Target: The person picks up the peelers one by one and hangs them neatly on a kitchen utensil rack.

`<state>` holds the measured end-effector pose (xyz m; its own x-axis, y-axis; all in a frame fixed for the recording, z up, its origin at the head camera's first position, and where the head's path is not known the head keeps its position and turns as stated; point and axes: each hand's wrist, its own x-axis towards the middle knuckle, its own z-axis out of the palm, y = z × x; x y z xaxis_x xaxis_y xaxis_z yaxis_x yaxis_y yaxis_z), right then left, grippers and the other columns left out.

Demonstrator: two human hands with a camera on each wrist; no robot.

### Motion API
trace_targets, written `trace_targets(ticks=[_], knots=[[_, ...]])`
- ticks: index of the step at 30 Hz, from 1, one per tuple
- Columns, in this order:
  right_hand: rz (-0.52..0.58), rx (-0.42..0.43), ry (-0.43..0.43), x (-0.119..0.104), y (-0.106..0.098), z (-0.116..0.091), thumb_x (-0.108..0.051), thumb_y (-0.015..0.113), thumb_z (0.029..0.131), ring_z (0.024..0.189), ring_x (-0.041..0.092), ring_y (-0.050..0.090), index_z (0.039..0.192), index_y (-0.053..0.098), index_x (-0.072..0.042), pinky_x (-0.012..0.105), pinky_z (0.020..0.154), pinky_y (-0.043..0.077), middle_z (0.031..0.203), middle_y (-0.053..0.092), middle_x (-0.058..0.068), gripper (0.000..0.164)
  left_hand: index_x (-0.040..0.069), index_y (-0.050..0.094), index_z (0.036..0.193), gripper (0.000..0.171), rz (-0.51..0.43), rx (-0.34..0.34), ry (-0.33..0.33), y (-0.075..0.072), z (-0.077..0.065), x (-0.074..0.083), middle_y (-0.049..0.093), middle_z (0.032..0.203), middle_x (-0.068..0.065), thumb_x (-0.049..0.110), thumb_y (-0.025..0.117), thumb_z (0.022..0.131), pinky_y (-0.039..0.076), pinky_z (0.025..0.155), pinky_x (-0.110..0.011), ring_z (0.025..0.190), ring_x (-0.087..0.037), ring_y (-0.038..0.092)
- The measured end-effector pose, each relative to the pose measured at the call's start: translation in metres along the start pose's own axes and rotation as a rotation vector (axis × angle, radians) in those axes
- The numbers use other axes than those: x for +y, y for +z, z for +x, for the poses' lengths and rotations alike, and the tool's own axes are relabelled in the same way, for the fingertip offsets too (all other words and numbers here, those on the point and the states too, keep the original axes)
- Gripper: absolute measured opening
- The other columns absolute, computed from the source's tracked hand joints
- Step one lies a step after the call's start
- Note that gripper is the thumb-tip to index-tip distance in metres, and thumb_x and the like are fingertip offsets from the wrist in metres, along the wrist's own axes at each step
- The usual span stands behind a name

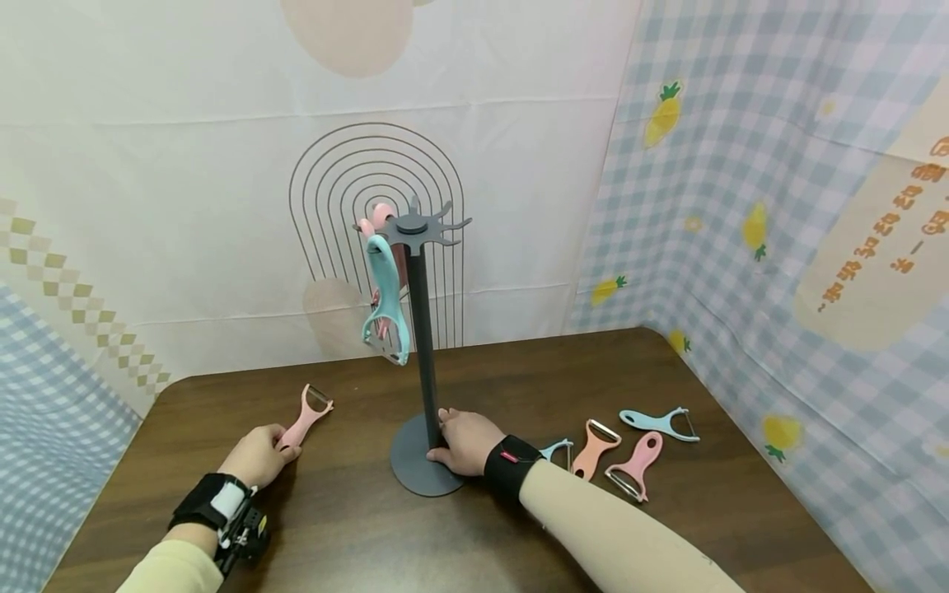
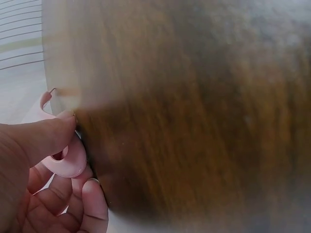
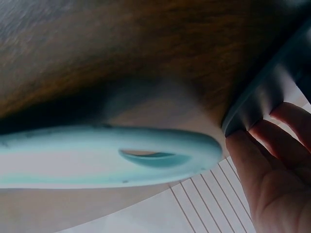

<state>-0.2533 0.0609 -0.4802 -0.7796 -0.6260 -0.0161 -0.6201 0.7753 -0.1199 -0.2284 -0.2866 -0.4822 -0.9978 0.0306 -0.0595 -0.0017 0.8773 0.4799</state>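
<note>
At the table's left side my left hand (image 1: 257, 458) pinches the handle end of a pink peeler (image 1: 303, 418); its blade head points away. The left wrist view shows the thumb over the handle (image 2: 72, 158) near its hanging hole. My right hand (image 1: 470, 442) holds a grey stand (image 1: 419, 321) at the foot of its pole, thumb in front and fingers beside the pole, low over the round base (image 1: 412, 465). From the stand's hooked top (image 1: 412, 224) hang a teal peeler (image 1: 385, 280) and pink peeler handles (image 1: 381, 216) behind it.
Right of my right wrist lie a blue peeler (image 1: 556, 449), partly hidden by the wrist, an orange peeler (image 1: 594, 450), another pink peeler (image 1: 639, 465) and a light blue peeler (image 1: 657, 422). Patterned cloths (image 1: 519, 189) stand behind and beside the brown table (image 1: 348, 527).
</note>
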Motion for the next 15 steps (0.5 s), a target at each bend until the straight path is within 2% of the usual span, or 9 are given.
trace_targets(ticks=[7,15], knots=[[-0.012,0.0,-0.012,0.001,0.001,0.001,-0.045,0.06,0.094,0.126,0.026,0.051,0.121,0.068,-0.005,0.032,0.101,0.042,0.138,0.052,0.014,0.049,-0.001,0.061,0.087,0.017,-0.034,0.027,0.04,-0.004,0.001,0.002,0.05,0.067,-0.002,0.015,0.069,0.087,0.037,0.055,-0.032,0.06,-0.019,0.047],[-0.006,0.003,-0.013,0.002,0.002,0.001,-0.046,0.06,0.094,0.126,0.026,0.05,0.123,0.066,-0.004,0.033,0.101,0.041,0.138,0.052,0.014,0.051,0.0,0.06,0.087,0.015,-0.08,0.133,0.119,-0.02,0.009,0.019,0.052,0.072,-0.004,0.014,0.067,0.089,0.037,0.057,-0.033,0.064,-0.02,0.048]])
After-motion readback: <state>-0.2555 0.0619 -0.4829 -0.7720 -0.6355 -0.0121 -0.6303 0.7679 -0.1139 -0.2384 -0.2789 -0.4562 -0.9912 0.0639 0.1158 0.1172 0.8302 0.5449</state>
